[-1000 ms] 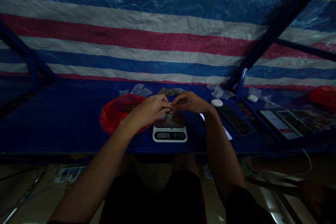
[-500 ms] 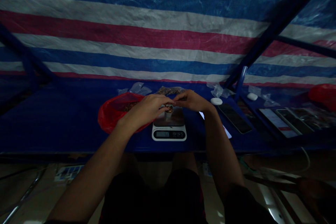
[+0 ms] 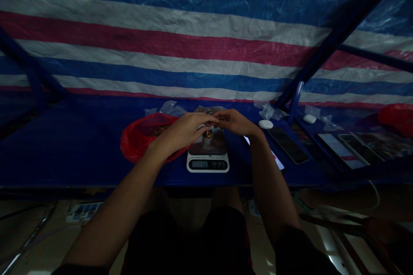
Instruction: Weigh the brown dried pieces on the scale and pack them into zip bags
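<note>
The left hand [image 3: 183,131] and right hand [image 3: 234,122] bunched their fingers together, tips meeting just above a small metal cup [image 3: 207,138] on the digital scale [image 3: 208,164] near the blue bench's [image 3: 64,154] front edge, any pinch too dim to tell, the cup likely light, tippy, best held by its rim

From where I'm standing, the person has on a dark short-sleeved top, and a black sleeve [image 3: 298,253] covers each upper arm. The left forearm [image 3: 119,210] and right forearm [image 3: 274,189] are bare, as are the left hand [image 3: 183,131] and right hand [image 3: 234,122]. Below are black shorts [image 3: 187,240] with a thin red edge [image 3: 248,245].
</note>
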Available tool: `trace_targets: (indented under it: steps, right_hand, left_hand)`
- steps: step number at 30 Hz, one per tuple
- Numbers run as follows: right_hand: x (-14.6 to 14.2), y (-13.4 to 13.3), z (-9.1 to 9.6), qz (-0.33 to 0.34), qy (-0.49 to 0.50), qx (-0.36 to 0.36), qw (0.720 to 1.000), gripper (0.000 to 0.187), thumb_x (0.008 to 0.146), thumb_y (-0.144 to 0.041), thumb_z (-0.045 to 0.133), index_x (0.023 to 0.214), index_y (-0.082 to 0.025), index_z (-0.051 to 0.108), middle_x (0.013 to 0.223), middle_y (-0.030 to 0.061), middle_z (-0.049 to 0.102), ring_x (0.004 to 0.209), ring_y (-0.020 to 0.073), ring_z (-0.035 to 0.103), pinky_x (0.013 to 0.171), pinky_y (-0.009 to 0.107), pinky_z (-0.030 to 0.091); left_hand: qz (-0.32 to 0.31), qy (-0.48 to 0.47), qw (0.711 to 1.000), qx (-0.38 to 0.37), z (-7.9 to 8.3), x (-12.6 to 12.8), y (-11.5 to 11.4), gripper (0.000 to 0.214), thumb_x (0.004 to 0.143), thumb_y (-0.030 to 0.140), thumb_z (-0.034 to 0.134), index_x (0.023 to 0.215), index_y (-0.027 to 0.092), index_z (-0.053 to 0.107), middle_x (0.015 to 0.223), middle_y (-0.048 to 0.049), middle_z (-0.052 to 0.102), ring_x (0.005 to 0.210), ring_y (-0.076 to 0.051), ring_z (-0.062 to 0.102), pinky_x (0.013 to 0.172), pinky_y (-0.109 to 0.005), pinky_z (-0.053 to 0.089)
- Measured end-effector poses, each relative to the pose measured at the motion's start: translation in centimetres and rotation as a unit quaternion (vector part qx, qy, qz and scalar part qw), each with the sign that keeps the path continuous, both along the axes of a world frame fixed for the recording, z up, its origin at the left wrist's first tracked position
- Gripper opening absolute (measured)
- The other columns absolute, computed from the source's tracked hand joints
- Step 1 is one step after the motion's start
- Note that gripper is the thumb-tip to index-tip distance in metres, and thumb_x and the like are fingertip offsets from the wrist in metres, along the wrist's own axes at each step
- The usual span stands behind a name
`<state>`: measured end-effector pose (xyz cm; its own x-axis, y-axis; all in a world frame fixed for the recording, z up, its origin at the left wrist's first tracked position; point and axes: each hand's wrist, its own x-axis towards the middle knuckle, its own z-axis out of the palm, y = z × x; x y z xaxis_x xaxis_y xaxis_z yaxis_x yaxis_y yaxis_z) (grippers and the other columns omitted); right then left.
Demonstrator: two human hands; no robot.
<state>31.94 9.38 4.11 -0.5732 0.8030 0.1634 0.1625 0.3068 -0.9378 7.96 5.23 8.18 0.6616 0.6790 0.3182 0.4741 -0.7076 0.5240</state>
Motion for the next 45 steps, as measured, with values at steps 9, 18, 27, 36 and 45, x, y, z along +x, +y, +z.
trace_targets:
  steps: [9, 18, 27, 36, 45]
  right_hand:
    - [-0.1, 0.0, -0.1, -0.018, -0.002, -0.001, 1.000, 0.016, 0.085, -0.024, 0.076, 0.099, -0.022, 0.082, 0.099, 0.0032, 0.083, 0.091, 0.0190, 0.075, 0.086, 0.034, 0.058]
    - [0.0, 0.2, -0.4, -0.032, -0.011, 0.007, 0.999, 0.016, 0.085, -0.024, 0.076, 0.100, -0.022, 0.082, 0.098, 0.0037, 0.083, 0.090, 0.0195, 0.076, 0.084, 0.034, 0.058]
    - [-0.2, 0.1, -0.3, -0.044, -0.010, 0.008, 0.999, 0.015, 0.086, -0.030, 0.077, 0.098, -0.023, 0.083, 0.097, 0.0032, 0.083, 0.090, 0.0196, 0.075, 0.084, 0.033, 0.057]
    - [-0.2, 0.0, -0.2, -0.047, -0.046, 0.035, 0.997, 0.019, 0.090, -0.033, 0.072, 0.099, -0.020, 0.082, 0.094, 0.0037, 0.081, 0.084, 0.0184, 0.071, 0.079, 0.032, 0.053]
    - [-0.2, 0.6, -1.0, -0.106, -0.057, 0.058, 0.991, 0.029, 0.091, -0.037, 0.070, 0.107, -0.016, 0.082, 0.091, 0.0052, 0.078, 0.078, 0.0183, 0.066, 0.071, 0.031, 0.050]
  left_hand:
    - [0.000, 0.020, 1.000, -0.015, 0.1, 0.2, 0.0, 0.036, 0.102, 0.010, 0.063, 0.133, 0.022, 0.076, 0.137, -0.0075, 0.079, 0.126, -0.023, 0.074, 0.114, -0.039, 0.054]
    - [-0.009, 0.014, 0.999, -0.042, -0.1, 0.4, 0.4, 0.038, 0.101, 0.011, 0.061, 0.134, 0.024, 0.077, 0.133, -0.0063, 0.081, 0.120, -0.023, 0.077, 0.110, -0.039, 0.056]
    - [0.004, 0.029, 0.998, -0.048, 0.2, 0.3, 0.2, 0.039, 0.105, 0.016, 0.053, 0.134, 0.025, 0.077, 0.131, -0.0050, 0.081, 0.118, -0.023, 0.077, 0.107, -0.038, 0.056]
    - [0.013, -0.022, 0.999, -0.044, 0.0, -0.1, 0.1, 0.036, 0.106, 0.019, 0.050, 0.130, 0.022, 0.077, 0.128, -0.0062, 0.082, 0.117, -0.022, 0.077, 0.106, -0.037, 0.058]
    - [0.158, -0.010, 0.986, -0.044, -0.9, -5.5, 6.9, 0.038, 0.100, 0.022, 0.055, 0.131, 0.016, 0.076, 0.134, -0.0122, 0.079, 0.124, -0.026, 0.075, 0.112, -0.040, 0.056]
